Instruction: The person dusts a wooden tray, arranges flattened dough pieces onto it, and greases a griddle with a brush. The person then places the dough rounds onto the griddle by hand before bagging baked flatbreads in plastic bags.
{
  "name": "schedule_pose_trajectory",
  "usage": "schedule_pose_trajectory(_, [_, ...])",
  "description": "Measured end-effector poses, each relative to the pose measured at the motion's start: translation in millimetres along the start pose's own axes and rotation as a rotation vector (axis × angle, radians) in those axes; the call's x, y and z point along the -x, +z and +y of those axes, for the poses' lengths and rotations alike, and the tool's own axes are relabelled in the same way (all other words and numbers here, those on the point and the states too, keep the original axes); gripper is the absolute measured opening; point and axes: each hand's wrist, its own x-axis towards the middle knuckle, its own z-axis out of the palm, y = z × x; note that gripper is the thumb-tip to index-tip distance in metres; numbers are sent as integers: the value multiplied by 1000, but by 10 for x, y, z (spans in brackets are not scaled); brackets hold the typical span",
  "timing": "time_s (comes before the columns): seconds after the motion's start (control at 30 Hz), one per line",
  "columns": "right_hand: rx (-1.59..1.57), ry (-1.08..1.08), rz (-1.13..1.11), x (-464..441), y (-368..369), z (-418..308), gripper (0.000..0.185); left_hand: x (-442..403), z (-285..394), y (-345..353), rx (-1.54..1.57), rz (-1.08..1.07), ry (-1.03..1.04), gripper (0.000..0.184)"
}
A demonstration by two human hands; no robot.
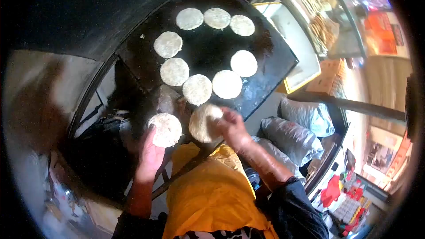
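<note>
My left hand point(152, 152) holds a round, pale flatbread point(166, 130) by its left edge, thumb on top. In my right hand point(231, 128) is another flatbread point(203, 123), tilted and gripped at its right edge; it looks a little more yellow. Both are held just off the near edge of a dark flat griddle point(203, 48). Several pale flatbreads lie in a ring on the griddle, among them one at the near side point(197, 89) and one at the right point(244, 63). The fingers under the left flatbread are hidden.
A white tub with a yellow rim point(305, 77) stands at the griddle's right. Filled plastic bags point(294, 139) lie to the right of my arm. A glass case point(341, 22) holds stacked food at upper right. A yellow apron point(208, 194) covers my front. A dark bar crosses before it.
</note>
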Motion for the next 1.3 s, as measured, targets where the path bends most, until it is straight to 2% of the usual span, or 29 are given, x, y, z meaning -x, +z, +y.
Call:
schedule_pose_trajectory(0.1, [-222,-103,-33,-406,-18,-526,37,-35,58,196,56,1,0,46])
schedule_pose_trajectory(0.17, [-216,-259,3,-971,-202,-627,44,-86,80,295,23,-63,-62,47])
schedule_pose_trajectory(0.23, [93,-428,247,-1313,-355,-715,50,-220,107,456,-7,-75,-63,50])
schedule_pose_trajectory(0.27, [188,-520,296,-1350,-433,-735,54,-322,145,593,-25,-127,-50,51])
schedule_pose_trajectory(0.37, [429,-543,239,-1219,-649,-579,45,-792,143,864,36,-201,-98,53])
schedule_pose_trajectory(0.4, [477,-543,264,-1148,-658,-475,42,-944,169,1034,0,-236,-65,55])
schedule_pose_trajectory(0.43, [583,-613,291,-1202,-786,-262,40,-1215,99,1006,25,-257,-123,54])
schedule_pose_trajectory(0.5, [684,-604,357,-1091,-812,-175,35,-1307,162,1262,-638,-110,292,54])
schedule_pose_trajectory(0.57, [777,-537,370,-962,-775,-244,33,-1324,303,1199,-1229,-159,717,54])
schedule_pose_trajectory(0.63, [1057,-752,418,-972,-844,-166,35,-1328,263,1020,-1319,-218,728,55])
schedule_pose_trajectory(0.67, [1030,-641,381,-959,-846,-177,41,-1278,240,975,-1492,-219,765,56])
schedule_pose_trajectory(0.7, [1027,-640,381,-972,-848,-167,41,-1225,212,937,-1665,-216,805,57])
schedule_pose_trajectory(0.77, [1194,-703,468,-1010,-859,-145,49,-1120,115,885,-1823,-256,815,62])
schedule_pose_trajectory(0.8, [1185,-645,447,-1056,-898,-125,60,-1068,59,885,-1865,-265,826,64])
schedule_pose_trajectory(0.83, [1183,-645,451,-1088,-906,-132,60,-1027,2,930,-1907,-277,836,66])
schedule_pose_trajectory(0.93, [1382,-556,481,-1269,-983,-148,74,-1000,-87,1097,-1942,-330,837,75])
schedule_pose_trajectory(1.03, [1517,-679,453,-1402,-1070,-314,73,-1135,-153,1230,-1980,-330,835,79])
schedule_pose_trajectory(1.17, [1496,-778,440,-1171,-948,-340,71,-1445,-192,1268,-2060,-302,778,86])
schedule_pose_trajectory(1.2, [1514,-778,391,-1051,-893,-264,73,-1524,-187,1266,-2090,-322,705,87])
schedule_pose_trajectory(1.3, [1634,-741,183,-728,-807,24,75,-1622,-113,1316,-2105,-366,690,89])
